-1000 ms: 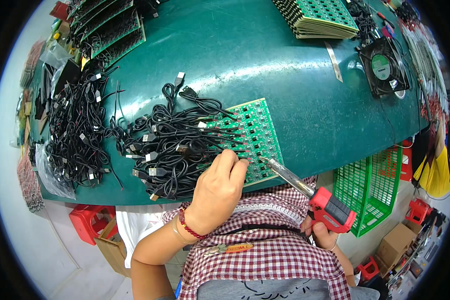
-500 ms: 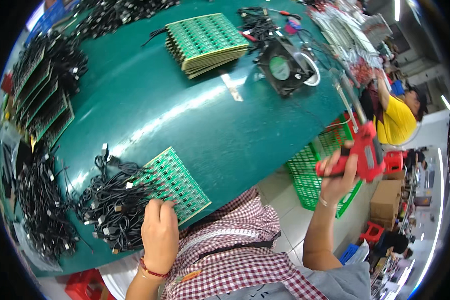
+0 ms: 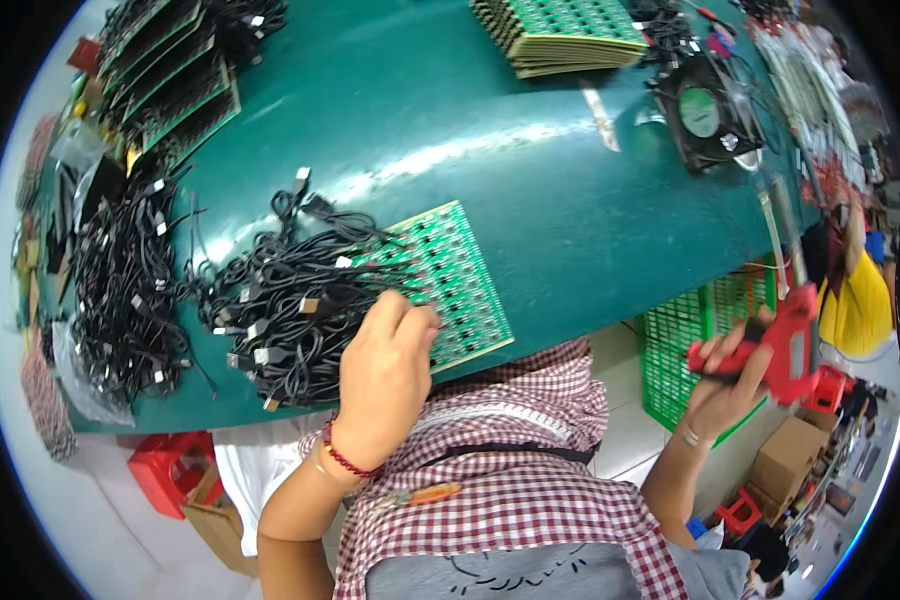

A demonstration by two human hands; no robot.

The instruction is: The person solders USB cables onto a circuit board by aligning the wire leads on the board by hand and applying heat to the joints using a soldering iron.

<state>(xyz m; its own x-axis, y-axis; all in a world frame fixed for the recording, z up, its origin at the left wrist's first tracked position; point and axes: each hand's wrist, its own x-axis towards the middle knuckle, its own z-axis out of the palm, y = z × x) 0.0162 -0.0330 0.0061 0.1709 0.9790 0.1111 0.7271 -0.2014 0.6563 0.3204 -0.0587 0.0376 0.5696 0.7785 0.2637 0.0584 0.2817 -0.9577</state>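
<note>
A green circuit board panel [image 3: 465, 280] lies flat on the table near its front edge. Black USB cables [image 3: 295, 300] are heaped at its left, several with their thin ends lying over the board. My left hand [image 3: 385, 345] is closed in a pinch at the board's lower left side, among the cable ends. Its fingers hide whatever is between them. Out to the right, past the table edge, my right hand [image 3: 725, 390] grips a red soldering gun [image 3: 796, 350]. The gun's long metal tip and thin side tube point upward, away from the board.
A stack of circuit board panels [image 3: 570, 50] and a black fan [image 3: 710, 115] stand farther back. More panels [image 3: 175, 95] and bundled cables [image 3: 125, 290] lie left. Beside the table's right edge is a green basket [image 3: 665, 350]; a person in yellow [image 3: 858, 310] is beyond.
My view has turned, so the table and board appear higher and farther right. My left hand is still at the board's lower left side, and my right hand still holds the soldering gun off the table.
</note>
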